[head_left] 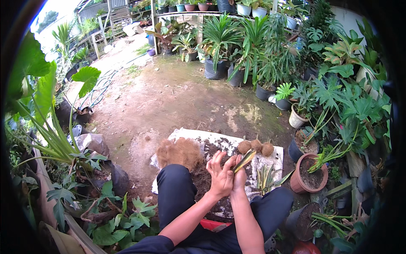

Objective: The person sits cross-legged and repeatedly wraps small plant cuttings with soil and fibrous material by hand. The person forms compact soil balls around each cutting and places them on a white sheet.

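My left hand [220, 177] and my right hand [239, 178] are cupped together over the sheet, wrists close. A short, yellow-edged snake plant leaf [245, 161] sticks up between them, slanting to the right. Its lower end is hidden in my palms; whether soil is packed around it I cannot tell. The left fingers curl upward, slightly apart. Just beyond the hands, three brown fibre balls [256, 145] sit in a row, thin pieces poking from their tops. More snake plant leaves [266, 178] lie to the right. A heap of brown coconut fibre [179, 154] rests at the left.
Dark loose soil [204, 180] covers part of the white sheet [275, 158] between my knees. A terracotta pot [297, 183] and a dark pot [296, 154] stand at the right. Leafy plants crowd both sides. A coiled hose [100, 88] lies on the bare ground farther off.
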Motion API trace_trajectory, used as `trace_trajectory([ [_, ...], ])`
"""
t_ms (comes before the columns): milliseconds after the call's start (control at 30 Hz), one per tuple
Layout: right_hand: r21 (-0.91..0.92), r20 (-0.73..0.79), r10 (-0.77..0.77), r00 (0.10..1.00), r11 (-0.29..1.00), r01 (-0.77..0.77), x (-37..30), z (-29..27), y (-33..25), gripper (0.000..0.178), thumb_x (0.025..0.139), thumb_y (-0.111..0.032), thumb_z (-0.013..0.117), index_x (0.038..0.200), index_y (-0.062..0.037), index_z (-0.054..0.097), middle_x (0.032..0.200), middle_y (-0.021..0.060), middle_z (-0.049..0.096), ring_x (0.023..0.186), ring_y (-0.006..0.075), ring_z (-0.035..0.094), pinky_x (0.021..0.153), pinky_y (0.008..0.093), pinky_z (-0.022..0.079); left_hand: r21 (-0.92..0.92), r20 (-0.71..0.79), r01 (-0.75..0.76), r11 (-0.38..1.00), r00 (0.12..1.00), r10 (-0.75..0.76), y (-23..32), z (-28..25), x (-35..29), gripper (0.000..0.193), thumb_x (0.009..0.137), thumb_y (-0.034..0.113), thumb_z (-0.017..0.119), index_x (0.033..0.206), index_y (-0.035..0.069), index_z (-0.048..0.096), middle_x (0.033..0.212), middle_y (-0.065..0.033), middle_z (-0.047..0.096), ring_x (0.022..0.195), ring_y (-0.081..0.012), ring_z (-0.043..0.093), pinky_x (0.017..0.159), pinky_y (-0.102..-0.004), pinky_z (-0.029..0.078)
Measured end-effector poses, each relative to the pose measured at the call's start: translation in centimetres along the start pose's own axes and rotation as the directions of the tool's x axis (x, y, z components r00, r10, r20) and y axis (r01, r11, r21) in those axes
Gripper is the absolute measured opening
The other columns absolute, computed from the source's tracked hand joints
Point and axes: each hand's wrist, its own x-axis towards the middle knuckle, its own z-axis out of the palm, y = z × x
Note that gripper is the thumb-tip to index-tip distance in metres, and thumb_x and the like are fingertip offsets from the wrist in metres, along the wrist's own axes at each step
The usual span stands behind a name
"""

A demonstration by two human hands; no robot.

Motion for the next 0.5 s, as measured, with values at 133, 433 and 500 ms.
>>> trace_trajectory([
  [133,0.011,-0.083,0.014,0.996,1.0,-0.013,-0.4,0.6,-0.4,0.043,0.101,-0.045,0.048,0.085,-0.0068,0.061,0.081,0.0011,0.061,0.071,0.0091,0.057,0.065,0.0249,0.046,0.033,0.039,-0.023,0.999,0.999,0.021,-0.4,0.0,-0.2,0.058,0.103,0.046,0.022,0.135,0.008,0.051,0.139,-0.0169,0.039,0.137,-0.0331,0.031,0.11,-0.0477,0.019],
  [433,-0.012,0.286,-0.032,0.958,0.999,0.036,-1.3,1.0,-0.4,0.058,0.103,-0.044,0.033,0.107,0.0055,0.063,0.094,0.0131,0.07,0.088,0.021,0.067,0.083,0.0324,0.052,-0.528,-0.132,0.014,0.849,0.986,-0.098,-1.7,-0.4,0.7,0.057,0.102,0.043,0.028,0.131,-0.002,0.048,0.139,-0.0212,0.038,0.131,-0.0359,0.037,0.109,-0.047,0.028],
  [500,-0.01,0.187,0.016,0.982,1.0,-0.015,-1.0,0.7,-0.2,0.06,0.103,-0.046,0.034,0.097,0.0039,0.066,0.089,0.0133,0.07,0.079,0.0216,0.068,0.079,0.032,0.054,-0.417,-0.148,-0.149,0.897,0.984,0.095,-1.8,-0.4,0.4,0.054,0.102,0.041,0.03,0.13,-0.002,0.049,0.139,-0.0229,0.039,0.133,-0.037,0.037,0.11,-0.0478,0.028],
])
